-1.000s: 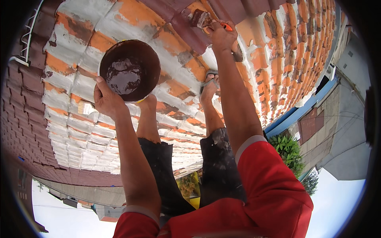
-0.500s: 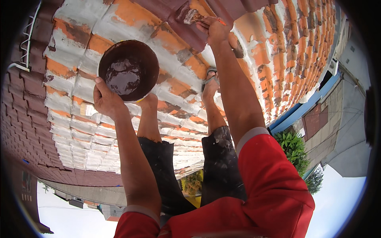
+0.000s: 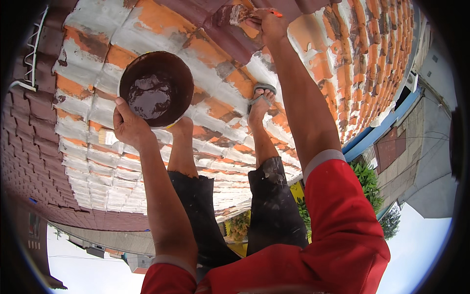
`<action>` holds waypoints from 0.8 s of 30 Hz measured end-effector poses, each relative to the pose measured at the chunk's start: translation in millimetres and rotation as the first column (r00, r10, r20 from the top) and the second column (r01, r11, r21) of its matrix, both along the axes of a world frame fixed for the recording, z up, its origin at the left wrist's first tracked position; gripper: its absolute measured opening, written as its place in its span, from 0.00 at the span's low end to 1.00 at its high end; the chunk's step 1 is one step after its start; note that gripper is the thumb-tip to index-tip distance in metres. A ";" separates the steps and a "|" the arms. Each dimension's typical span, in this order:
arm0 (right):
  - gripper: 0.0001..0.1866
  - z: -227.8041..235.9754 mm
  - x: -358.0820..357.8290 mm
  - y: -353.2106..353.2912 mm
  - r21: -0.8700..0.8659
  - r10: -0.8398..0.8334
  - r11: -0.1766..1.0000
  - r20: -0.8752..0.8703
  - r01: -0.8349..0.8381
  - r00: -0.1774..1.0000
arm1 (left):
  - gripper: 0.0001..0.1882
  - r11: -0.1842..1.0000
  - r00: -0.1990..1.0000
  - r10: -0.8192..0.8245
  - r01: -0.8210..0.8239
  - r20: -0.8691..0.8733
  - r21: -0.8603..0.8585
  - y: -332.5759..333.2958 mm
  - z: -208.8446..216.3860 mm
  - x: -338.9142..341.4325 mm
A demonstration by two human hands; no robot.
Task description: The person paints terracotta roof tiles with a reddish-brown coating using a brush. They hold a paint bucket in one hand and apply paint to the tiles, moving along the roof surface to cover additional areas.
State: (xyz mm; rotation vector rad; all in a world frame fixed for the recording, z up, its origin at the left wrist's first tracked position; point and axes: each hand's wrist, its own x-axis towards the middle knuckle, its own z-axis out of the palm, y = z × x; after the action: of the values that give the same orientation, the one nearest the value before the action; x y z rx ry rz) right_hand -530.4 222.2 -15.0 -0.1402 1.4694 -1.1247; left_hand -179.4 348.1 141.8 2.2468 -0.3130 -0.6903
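Note:
My left hand [image 3: 131,125] grips the near left side of a round bucket [image 3: 178,68], thumb over its rim. Dark brown paint [image 3: 151,95] lies in the bottom, and brown coats the inner wall. Farther off and to the right, my right hand [image 3: 270,28] is closed around a paintbrush [image 3: 240,14] with an orange-tipped handle. Its brown-smeared bristles point left, at a freshly brown roof tile [image 3: 232,41]. Below that tile are worn orange and white roof tiles [image 3: 208,51].
My sandalled foot [image 3: 262,98] stands on the tiles between my arms. A pale squarish piece [image 3: 107,136] lies by my left wrist. Brown tiles [image 3: 29,147] cover the left side, with a white metal bracket [image 3: 32,59]. A blue edge [image 3: 374,130] and lower roofs lie beyond, right.
My right hand and forearm have shifted slightly up and to the right with the paintbrush. The bucket in my left hand has barely moved.

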 end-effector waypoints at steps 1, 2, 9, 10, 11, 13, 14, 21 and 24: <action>0.08 -2.9 -0.2 -1.7 0.000 0.217 0.965 -0.569 -0.264 0.793 | 0.28 1.000 1.000 0.001 -0.001 0.003 0.003 0.5 0.3 -0.1; 0.10 -4.3 -3.8 -1.9 0.130 0.322 0.836 -0.903 -0.532 0.285 | 0.28 1.000 1.000 0.003 -0.003 0.007 0.008 1.7 0.3 -0.3; 0.09 -13.4 40.6 30.5 -0.183 -0.098 0.810 -0.979 -0.557 0.180 | 0.28 1.000 1.000 0.024 -0.024 -0.009 -0.017 4.3 -1.0 3.8; 0.12 -11.4 52.8 36.2 -0.097 -0.057 0.796 -0.995 -0.597 0.085 | 0.28 1.000 1.000 0.013 -0.013 -0.009 -0.018 4.2 -1.2 4.0; 0.13 -7.4 59.9 40.7 -0.002 0.056 0.753 -0.996 -0.658 0.068 | 0.28 1.000 1.000 0.001 -0.001 -0.008 -0.020 4.3 -1.1 4.3; 0.14 2.1 66.1 44.9 0.231 0.342 0.618 -0.940 -0.751 -0.008 | 0.28 0.999 0.999 0.037 -0.038 -0.011 -0.029 4.5 -2.2 3.7; 0.14 6.3 65.8 43.0 0.110 0.193 0.653 -0.981 -0.749 0.024 | 0.28 0.997 0.997 0.067 -0.068 -0.036 -0.034 4.8 -2.2 4.1; 0.10 14.7 74.7 14.7 0.098 0.164 0.663 -0.986 -0.742 0.016 | 0.28 0.999 0.999 0.031 -0.032 -0.026 -0.038 7.0 -3.7 7.7; 0.09 12.2 77.8 12.3 0.087 0.150 0.697 -0.988 -0.712 0.027 | 0.28 0.999 0.999 0.038 -0.039 -0.021 -0.038 7.1 -4.0 8.5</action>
State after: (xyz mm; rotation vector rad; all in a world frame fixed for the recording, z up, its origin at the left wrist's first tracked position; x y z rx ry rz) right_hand -452.6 234.5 -2.8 -1.9456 1.9342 -0.7033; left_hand -170.9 355.2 137.8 2.2026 -0.2698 -0.6807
